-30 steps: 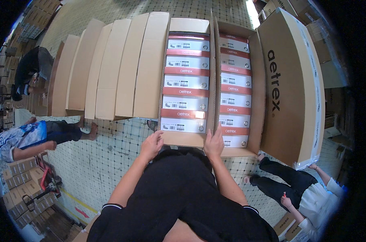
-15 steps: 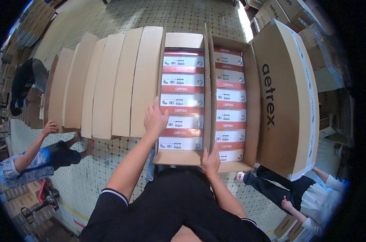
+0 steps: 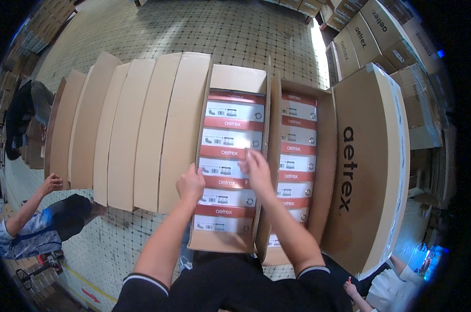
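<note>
In front of me stands a long open carton (image 3: pixel 220 242) holding a row of white shoe boxes (image 3: pixel 222 198) with red lid edges. My left hand (image 3: pixel 191 184) is closed over the left wall of this carton, its fingers curled at the edge. My right hand (image 3: pixel 257 170) is over the shoe boxes near the right wall, holding nothing I can see. Its fingers are loosely bent and apart, slightly blurred. To the right, a second open carton (image 3: pixel 321 171) holds a similar row of shoe boxes, partly hidden by my right forearm.
Several brown cartons (image 3: pixel 142 135) stand in a row at left, where a co-worker's hand (image 3: pixel 52 183) touches the end. A tall carton flap (image 3: pixel 368 171) rises at right, with another person (image 3: pixel 396 288) beyond it. Stacked cartons (image 3: pixel 373 34) fill the far right; a patterned floor (image 3: pixel 204 31) lies ahead.
My right hand has left the carton's near right edge and moved up over the shoe boxes. My left hand has come down from the boxes to the left wall. The view has shifted slightly.
</note>
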{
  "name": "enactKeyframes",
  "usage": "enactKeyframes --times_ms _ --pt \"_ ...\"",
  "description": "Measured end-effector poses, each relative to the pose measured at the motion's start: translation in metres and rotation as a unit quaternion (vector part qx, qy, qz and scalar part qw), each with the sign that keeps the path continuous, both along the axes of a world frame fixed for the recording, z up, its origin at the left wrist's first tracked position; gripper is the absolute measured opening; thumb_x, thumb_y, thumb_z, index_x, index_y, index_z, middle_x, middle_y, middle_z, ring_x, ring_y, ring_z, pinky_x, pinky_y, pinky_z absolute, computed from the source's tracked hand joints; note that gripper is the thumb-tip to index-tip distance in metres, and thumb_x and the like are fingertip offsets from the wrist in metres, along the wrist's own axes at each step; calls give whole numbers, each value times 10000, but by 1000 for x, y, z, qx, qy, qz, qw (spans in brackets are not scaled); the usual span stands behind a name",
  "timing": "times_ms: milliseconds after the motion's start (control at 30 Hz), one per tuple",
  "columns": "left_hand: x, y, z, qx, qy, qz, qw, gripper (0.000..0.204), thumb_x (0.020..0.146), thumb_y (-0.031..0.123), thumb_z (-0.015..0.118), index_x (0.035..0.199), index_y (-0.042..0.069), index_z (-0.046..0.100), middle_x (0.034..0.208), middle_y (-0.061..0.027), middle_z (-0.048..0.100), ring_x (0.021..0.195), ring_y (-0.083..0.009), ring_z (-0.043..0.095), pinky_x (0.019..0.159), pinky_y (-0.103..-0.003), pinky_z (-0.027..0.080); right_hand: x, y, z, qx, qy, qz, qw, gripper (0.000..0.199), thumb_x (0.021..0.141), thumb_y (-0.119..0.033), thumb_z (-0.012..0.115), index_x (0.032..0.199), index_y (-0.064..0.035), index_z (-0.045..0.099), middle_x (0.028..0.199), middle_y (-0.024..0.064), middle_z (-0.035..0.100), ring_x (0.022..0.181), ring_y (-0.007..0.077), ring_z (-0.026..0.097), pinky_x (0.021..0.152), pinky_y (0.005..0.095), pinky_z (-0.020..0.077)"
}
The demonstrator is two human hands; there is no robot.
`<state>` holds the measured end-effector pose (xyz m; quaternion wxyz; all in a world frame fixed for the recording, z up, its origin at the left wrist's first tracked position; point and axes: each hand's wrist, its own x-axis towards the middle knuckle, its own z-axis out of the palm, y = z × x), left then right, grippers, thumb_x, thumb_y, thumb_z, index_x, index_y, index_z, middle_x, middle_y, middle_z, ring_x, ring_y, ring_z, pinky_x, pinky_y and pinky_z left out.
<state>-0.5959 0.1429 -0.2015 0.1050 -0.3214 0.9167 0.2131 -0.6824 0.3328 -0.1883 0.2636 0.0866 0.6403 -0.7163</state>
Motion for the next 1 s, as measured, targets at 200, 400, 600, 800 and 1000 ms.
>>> enactKeyframes --times_ms 200,400,600,800,1000 --pt "2 -4 -6 -5 1 -6 1000 364 951 348 503 1206 110 609 766 -231 683 720 -431 674 666 -534 530 -193 -70 -71 -159 -188 -85 965 526 1030 -357 419 1395 16 349 1192 232 557 1006 261 623 821 342 551" --pt "2 -8 -5 -2 6 -11 1000 355 943 336 517 1197 109 618 759 -203 689 674 -406 673 616 -523 528 -283 -97 -131 -106 -298 -175 932 537 1016 -411 398 1262 66 408 988 189 617 687 187 644 512 248 539" --pt "2 -12 -3 2 16 -10 1000 356 945 338 514 1199 110 613 767 -188 692 681 -404 673 606 -519 526 -291 -103 -138 -10 -252 -255 933 302 963 -368 495 880 -79 531 635 18 530 421 105 464 402 203 433" --pt "2 -13 -1 14 -3 -5 1000 351 953 346 506 1193 115 613 768 -174 694 681 -393 675 602 -507 525 -285 -130 -134 -7 -158 -412 897 256 837 -332 583 716 -117 515 538 8 450 404 129 396 369 314 263" --pt "2 -17 0 33 29 0 999 353 957 369 507 1175 115 620 762 -181 691 672 -393 673 600 -507 523 -334 -123 -118 -71 -13 -381 922 329 900 -350 545 641 -176 441 482 -28 395 382 114 404 337 304 277"
